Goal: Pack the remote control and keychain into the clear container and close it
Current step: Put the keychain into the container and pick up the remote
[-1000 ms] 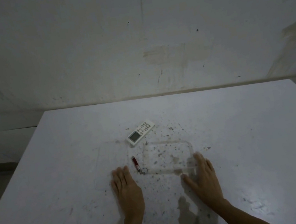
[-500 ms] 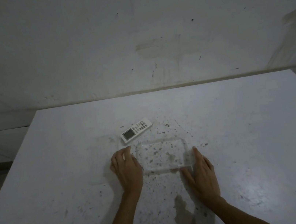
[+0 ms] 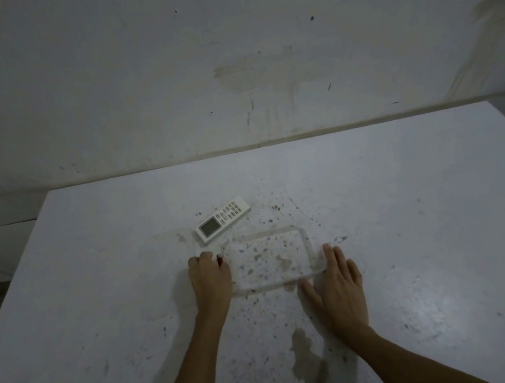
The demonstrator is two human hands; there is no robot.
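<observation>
Peeking from the left hand, the keychain.

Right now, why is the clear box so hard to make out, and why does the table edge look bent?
Head view: dim, flat light leaves the clear container only faint rim outlines; soft glare on the table at right; the wide-angle lens bows its far edge; the keychain is mostly hidden by the left hand.

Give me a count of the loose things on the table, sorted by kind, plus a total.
Remote control: 1
Clear container: 1
Keychain, only a red tip showing at the left hand: 1
Total: 3
</observation>
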